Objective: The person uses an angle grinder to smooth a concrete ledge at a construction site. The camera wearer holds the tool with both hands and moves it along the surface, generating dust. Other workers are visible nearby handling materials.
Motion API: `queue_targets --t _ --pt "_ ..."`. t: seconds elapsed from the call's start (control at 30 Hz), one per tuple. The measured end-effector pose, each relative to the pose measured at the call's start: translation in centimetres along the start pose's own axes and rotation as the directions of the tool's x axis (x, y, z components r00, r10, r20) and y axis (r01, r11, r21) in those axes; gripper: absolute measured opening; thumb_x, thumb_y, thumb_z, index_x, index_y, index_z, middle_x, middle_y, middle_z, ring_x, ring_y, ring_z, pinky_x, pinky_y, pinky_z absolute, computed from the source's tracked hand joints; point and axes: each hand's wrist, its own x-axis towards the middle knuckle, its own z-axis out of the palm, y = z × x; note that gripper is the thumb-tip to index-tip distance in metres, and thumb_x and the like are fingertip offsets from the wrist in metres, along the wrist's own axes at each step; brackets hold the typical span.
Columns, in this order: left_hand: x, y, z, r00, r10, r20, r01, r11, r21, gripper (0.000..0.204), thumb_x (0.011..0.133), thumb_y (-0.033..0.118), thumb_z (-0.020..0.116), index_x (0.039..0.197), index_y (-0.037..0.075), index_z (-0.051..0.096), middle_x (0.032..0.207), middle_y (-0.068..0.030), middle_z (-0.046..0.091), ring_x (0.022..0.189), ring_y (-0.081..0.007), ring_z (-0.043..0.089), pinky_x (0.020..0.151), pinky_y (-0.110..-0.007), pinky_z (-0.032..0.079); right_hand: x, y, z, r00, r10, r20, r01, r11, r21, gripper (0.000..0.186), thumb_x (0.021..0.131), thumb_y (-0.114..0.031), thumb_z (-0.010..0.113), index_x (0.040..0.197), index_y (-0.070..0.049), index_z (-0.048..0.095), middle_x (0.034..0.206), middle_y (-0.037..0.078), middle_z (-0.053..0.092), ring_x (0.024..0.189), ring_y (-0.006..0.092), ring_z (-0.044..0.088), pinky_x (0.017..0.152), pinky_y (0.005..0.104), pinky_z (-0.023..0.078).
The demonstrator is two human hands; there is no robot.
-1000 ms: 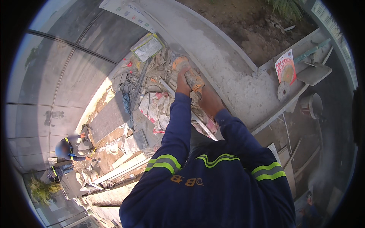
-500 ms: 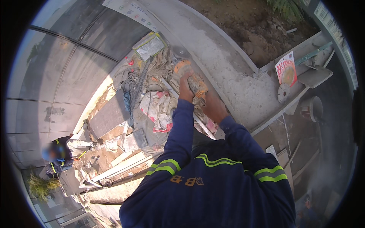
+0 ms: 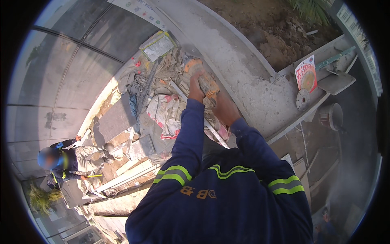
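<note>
With both hands I hold a dusty orange power tool (image 3: 207,85), apparently an angle grinder, along the inner edge of a concrete ledge (image 3: 239,61). My left hand (image 3: 195,87) is wrapped round the tool's front body near its orange guard. My right hand (image 3: 225,107) grips its rear end, with the fingers partly hidden. A haze of dust hangs where the tool meets the concrete, and the disc itself is not clear. Left of my hands lie crumpled dusty sheets (image 3: 158,116), cables and a grey bag with a yellow-green edge (image 3: 158,46).
A co-worker (image 3: 67,160) holds a yellow strip at the left among boards, beside a glass wall (image 3: 69,77). At the right are a cutting disc (image 3: 302,99), a red-and-white card (image 3: 300,77), a bucket (image 3: 331,116) and metal plate (image 3: 337,82). Soil (image 3: 276,32) lies beyond the ledge.
The co-worker at the left has shifted leftward and now shows more of the pale-trousered legs. My hands stay on the tool, with only slight movement along the ledge.
</note>
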Motion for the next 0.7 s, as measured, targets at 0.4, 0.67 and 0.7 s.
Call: queue_targets --t 0.4,0.67,0.7 --pt "-1.5 -0.3 1.0 0.999 -0.009 -0.036 0.009 1.000 -0.022 0.028 0.084 0.018 0.069 0.107 0.004 0.061 0.090 -0.0138 0.067 0.079 -0.0320 0.070 0.073 -0.046 0.060 -0.6 0.1 -0.2 0.998 0.061 0.034 -0.061 0.998 -0.001 0.043 0.080 -0.012 0.068 0.115 0.006 0.051 0.107 0.031 0.065 0.104 0.0478 0.064 0.087 0.0542 0.050" --pt "-2.2 -0.8 0.3 0.999 0.025 -0.023 -0.026 0.999 -0.032 0.029 0.084 0.017 0.069 0.107 0.003 0.061 0.091 -0.0138 0.067 0.079 -0.0316 0.070 0.073 -0.045 0.060 -1.7 -0.3 -0.9 0.997 0.058 0.051 -0.057 0.998 -0.013 0.041 0.080 -0.011 0.068 0.113 0.006 0.050 0.101 0.031 0.066 0.098 0.0496 0.065 0.084 0.0559 0.051" --pt "-2.1 -0.9 0.2 1.000 0.025 -0.016 -0.025 0.999 -0.031 0.029 0.083 0.017 0.069 0.107 0.003 0.061 0.091 -0.0137 0.067 0.079 -0.0316 0.070 0.073 -0.045 0.060 -1.7 -0.2 -0.8 0.997 0.053 0.052 -0.052 0.999 -0.011 0.041 0.080 -0.011 0.068 0.113 0.006 0.050 0.101 0.031 0.066 0.098 0.0496 0.065 0.084 0.0558 0.051"
